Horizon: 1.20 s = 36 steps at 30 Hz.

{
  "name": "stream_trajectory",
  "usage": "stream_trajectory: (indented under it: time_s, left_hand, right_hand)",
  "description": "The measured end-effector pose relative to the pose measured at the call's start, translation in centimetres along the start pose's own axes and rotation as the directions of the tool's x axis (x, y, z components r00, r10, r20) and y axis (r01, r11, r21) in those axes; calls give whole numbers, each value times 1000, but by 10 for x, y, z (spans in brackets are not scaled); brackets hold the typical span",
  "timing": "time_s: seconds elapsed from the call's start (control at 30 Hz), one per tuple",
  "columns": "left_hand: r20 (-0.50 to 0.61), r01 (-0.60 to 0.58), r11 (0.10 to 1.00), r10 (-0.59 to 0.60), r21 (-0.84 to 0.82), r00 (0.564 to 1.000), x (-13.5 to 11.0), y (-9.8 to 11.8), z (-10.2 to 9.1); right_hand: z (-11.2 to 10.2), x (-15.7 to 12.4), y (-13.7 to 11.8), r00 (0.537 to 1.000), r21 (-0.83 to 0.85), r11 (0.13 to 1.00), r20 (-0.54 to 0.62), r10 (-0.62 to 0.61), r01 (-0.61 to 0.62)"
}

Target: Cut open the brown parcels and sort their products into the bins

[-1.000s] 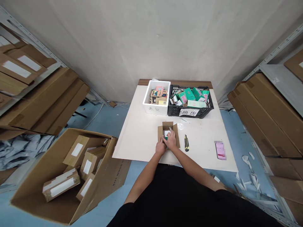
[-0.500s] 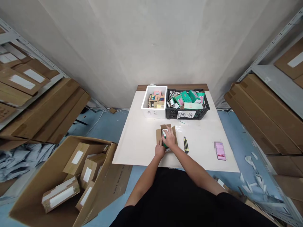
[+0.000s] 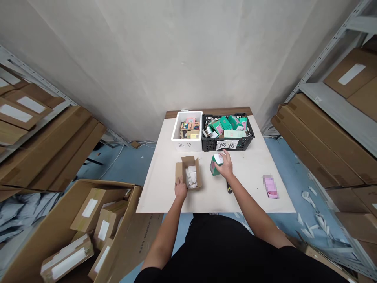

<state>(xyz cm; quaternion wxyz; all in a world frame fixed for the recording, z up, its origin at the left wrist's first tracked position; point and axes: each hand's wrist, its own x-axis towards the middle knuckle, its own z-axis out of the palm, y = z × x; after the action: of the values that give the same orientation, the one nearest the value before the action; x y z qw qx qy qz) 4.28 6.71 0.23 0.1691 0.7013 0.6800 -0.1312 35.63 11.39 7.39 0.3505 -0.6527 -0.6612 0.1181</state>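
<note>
Through one head-worn camera we look forward and down over the near edge of the bench (image 3: 159, 184), far enough back to take in its four corners and the wall (image 3: 182, 55) beyond.

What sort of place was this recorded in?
Most likely a stockroom or parcel-handling area: metal shelving bearing cardboard cartons, a large open carton of white-labelled parcels, and a worktable with a black plastic crate of mostly green product boxes.
</note>
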Motion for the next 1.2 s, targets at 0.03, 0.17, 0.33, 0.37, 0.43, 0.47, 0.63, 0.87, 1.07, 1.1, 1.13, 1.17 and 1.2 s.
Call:
stream_trajectory:
  time_s: [0.03, 0.17, 0.33, 0.37, 0.43, 0.47, 0.63, 0.87, 1.07, 1.1, 1.13, 1.17, 1.2]
  left_hand:
    - [-1, 13, 1000, -13, 11, 1000, 1, -13, -4]
    - [42, 10, 998, -12, 54, 999, -1, -52, -16]
    - [43, -26, 999, 24, 41, 999, -14, -65, -22]
    - [13, -14, 1000, 13, 26, 1000, -17, -63, -22]
    - [-96, 29, 999, -31, -31, 995, -22, -50, -23]
    - [-156, 46, 996, -58, -76, 986, -23, -39, -23]
    - [-49, -88, 916, 75, -392, 996, -13, 45, -24]
    - [39, -202, 900, 235, -387, 971, 25, 126, -21]
    - [-22, -383, 898, 388, -215, 922, 52, 120, -31]
    - [-33, -363, 906, 365, -219, 930, 55, 117, -32]
    - [-40, -338, 910, 339, -239, 940, 57, 113, -32]
    - [-44, -324, 907, 325, -269, 945, 58, 110, -32]
    - [-46, -330, 894, 332, -302, 942, 59, 107, -32]
  right_hand:
    - [8, -3, 5, 1000, 18, 1000, 17, 19, -20]
    - [54, -23, 16, 981, 134, 983, 161, 104, -126]
    - [95, -64, 30, 902, 194, 933, 375, 216, -304]
    - [98, -70, 33, 892, 203, 925, 391, 225, -322]
    - [100, -79, 37, 884, 252, 904, 412, 223, -346]
    - [100, -81, 38, 877, 290, 884, 426, 223, -366]
    - [99, -80, 39, 760, 441, 690, 600, 250, -575]
    - [95, -101, 39, 760, 508, 622, 607, 232, -596]
    - [95, -123, 38, 721, 434, 616, 599, 348, -658]
    - [96, -125, 37, 720, 437, 614, 602, 344, -658]
    - [97, -125, 35, 724, 441, 615, 602, 338, -654]
    - [98, -125, 34, 729, 444, 619, 597, 335, -648]
    - [99, -123, 32, 735, 448, 622, 590, 333, -642]
